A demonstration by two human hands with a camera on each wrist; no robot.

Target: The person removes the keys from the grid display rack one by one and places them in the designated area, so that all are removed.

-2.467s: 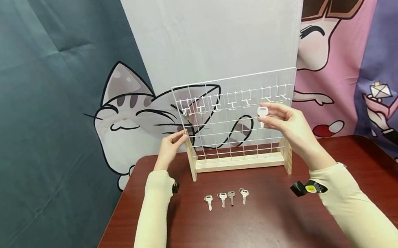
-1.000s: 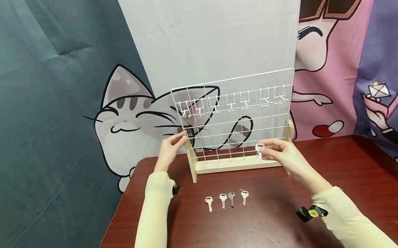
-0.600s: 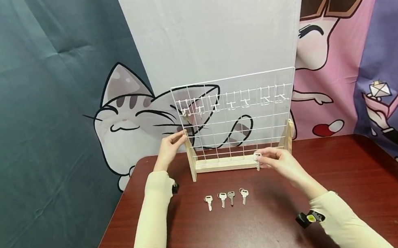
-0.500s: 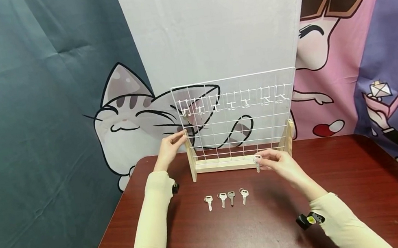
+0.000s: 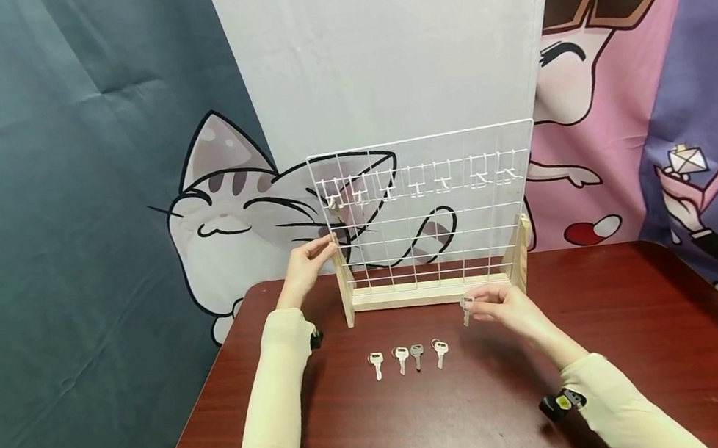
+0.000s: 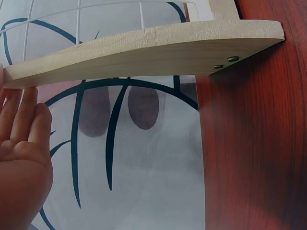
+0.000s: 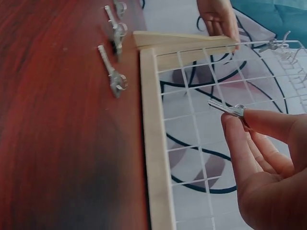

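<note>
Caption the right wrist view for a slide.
The right hand pinches a key near the rack; other keys lie on the table.

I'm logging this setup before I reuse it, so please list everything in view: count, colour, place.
Table: 1, red-brown, foreground
Backdrop: teal, white, pink and purple, behind the table
Rack: 1, white grid, pale wood stand, on the table
Hooks: 7, white, along the rack's upper part
Hanging item: 1, silvery, probably a key, leftmost hook
Loose keys: 4, three silver, one darker, on the table
Held key: 1, silver, near the rack's right end
Sleeves: 2, cream
Left hand: 1, holding the rack's left end
Right hand: 1, pinching the held key
</note>
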